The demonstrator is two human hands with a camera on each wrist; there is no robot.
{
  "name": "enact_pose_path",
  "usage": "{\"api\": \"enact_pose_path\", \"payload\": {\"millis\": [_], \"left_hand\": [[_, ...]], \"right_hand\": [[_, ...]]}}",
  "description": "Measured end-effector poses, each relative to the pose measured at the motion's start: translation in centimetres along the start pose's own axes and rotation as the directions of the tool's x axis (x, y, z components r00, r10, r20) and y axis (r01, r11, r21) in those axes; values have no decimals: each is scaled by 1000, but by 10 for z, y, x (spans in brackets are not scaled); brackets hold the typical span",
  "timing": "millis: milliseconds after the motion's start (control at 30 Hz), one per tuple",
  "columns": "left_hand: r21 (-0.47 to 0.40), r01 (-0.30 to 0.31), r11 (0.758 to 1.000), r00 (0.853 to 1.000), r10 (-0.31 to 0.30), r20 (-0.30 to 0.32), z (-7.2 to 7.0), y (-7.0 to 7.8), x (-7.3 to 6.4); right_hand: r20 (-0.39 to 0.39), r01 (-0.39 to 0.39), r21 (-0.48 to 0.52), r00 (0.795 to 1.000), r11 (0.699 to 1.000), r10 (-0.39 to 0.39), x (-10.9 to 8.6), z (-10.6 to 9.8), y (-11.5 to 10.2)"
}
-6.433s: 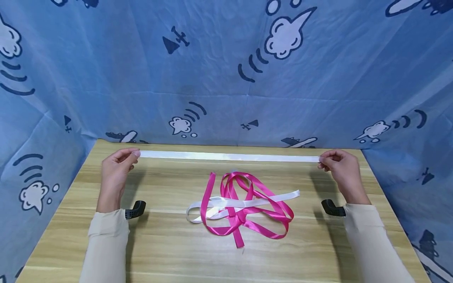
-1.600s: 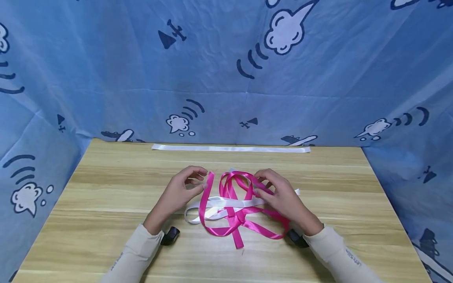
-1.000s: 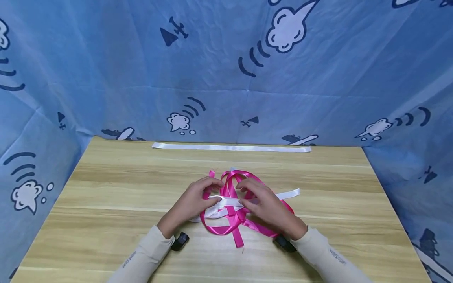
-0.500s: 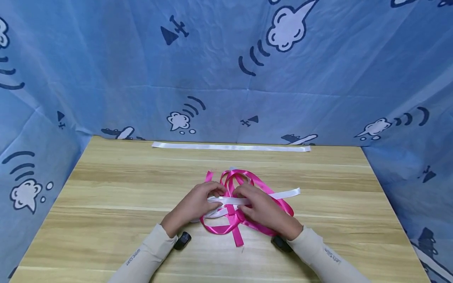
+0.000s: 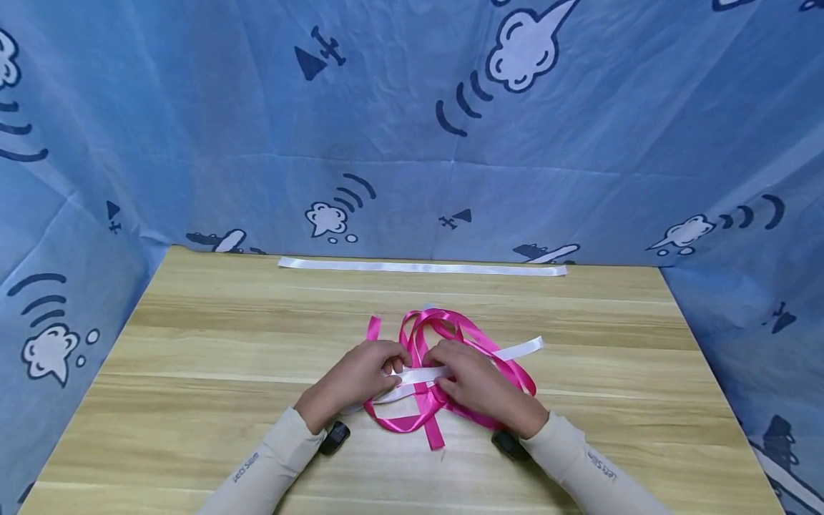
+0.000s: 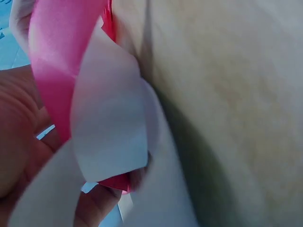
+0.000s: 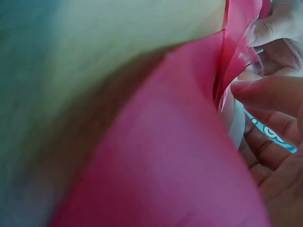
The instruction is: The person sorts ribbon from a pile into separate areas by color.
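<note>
A tangle of pink satin ribbon (image 5: 476, 333) and white ribbon (image 5: 421, 375) lies mid-table. My left hand (image 5: 364, 373) pinches the white ribbon at the left of the pile, fingers curled. Facing it, my right hand (image 5: 475, 378) pinches the same white strip a short way along, leaving a short span between the hands. The white ribbon's free end sticks out beyond the right hand. In the left wrist view, white ribbon (image 6: 111, 109) hangs over pink ribbon (image 6: 61, 52) beside the palm. A broad pink ribbon (image 7: 165, 156) fills much of the right wrist view, partly hiding the grip.
A separate white ribbon strip (image 5: 421, 267) lies straight along the back edge of the wooden table (image 5: 212, 322). Blue patterned cloth (image 5: 399, 129) rises behind the table and at both sides.
Earlier both hands held a white strip stretched out; it now lies at the back edge. The hands came to the pile, gripped another white ribbon and drew it slightly nearer, shifting the pink end left.
</note>
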State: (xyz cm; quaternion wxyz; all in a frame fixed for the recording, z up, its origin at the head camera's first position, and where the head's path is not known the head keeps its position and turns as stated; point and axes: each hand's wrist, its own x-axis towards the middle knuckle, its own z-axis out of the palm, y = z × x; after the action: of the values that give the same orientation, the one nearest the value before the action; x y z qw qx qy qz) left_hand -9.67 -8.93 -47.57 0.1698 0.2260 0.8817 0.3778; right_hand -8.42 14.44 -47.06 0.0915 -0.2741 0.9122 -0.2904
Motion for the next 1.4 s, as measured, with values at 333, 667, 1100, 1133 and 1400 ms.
{"api": "enact_pose_path", "payload": {"millis": [333,667,1100,1133,1400], "left_hand": [[31,-21,999,1000,21,-11,0,-1,0],[-27,-4,1000,999,3,-33,-10,3,-6],[-196,-66,978,996,51,-78,-15,9,-11],[-217,-63,974,995,46,-85,-16,10,-12],[-313,-15,950,993,-23,-118,-23,12,-16]], "right_hand": [[-24,40,-16,999,999,-41,0,1,3],[-97,46,-2,994,999,-46,-1,-4,1],[-110,-33,236,992,971,61,-8,-19,-6],[-108,-45,270,991,962,76,-9,-20,-7],[-85,-106,476,983,873,165,-10,-32,-5]]}}
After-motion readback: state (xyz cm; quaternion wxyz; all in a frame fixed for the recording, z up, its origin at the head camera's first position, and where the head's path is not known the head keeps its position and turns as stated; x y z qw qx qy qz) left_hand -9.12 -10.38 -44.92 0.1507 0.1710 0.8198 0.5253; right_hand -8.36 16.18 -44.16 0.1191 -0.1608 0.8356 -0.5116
